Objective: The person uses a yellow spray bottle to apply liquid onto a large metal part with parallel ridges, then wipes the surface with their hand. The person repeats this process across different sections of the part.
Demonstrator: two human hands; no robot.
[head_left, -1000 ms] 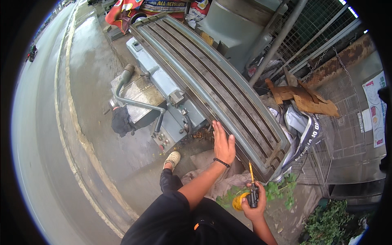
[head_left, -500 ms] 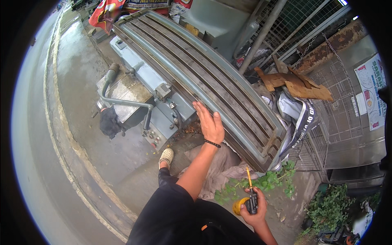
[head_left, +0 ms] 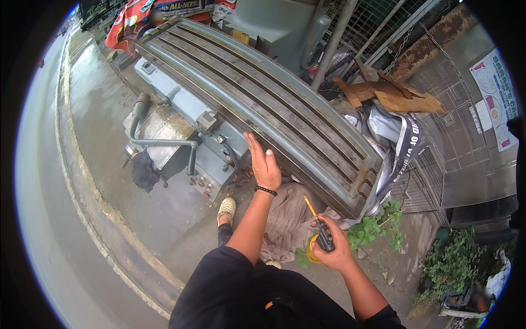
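Observation:
My left hand point(head_left: 265, 167) is open, its fingers held straight and together beside the long near edge of a slotted metal machine table point(head_left: 257, 96). Whether the fingertips touch that edge I cannot tell. A dark beaded bracelet circles the wrist. In my right hand point(head_left: 337, 249) is an oil can point(head_left: 325, 237) with a black pump body, a thin yellow spout and a yellow reservoir partly hidden by the fingers. The spout points up and left, toward the table's near right end, apart from it.
Left of the table are a bent crank handle point(head_left: 164, 142), a control panel with buttons point(head_left: 204, 189) and a dark rag point(head_left: 145, 171). A greyish cloth point(head_left: 287, 225) and leafy plants point(head_left: 378, 227) lie below its right end. Broken brown boards point(head_left: 392, 96) and wire racks stand to the right.
The oil can has risen and moved left in my right hand, its spout now tilting leftward. My left hand has shifted slightly left in view, as has the whole scene.

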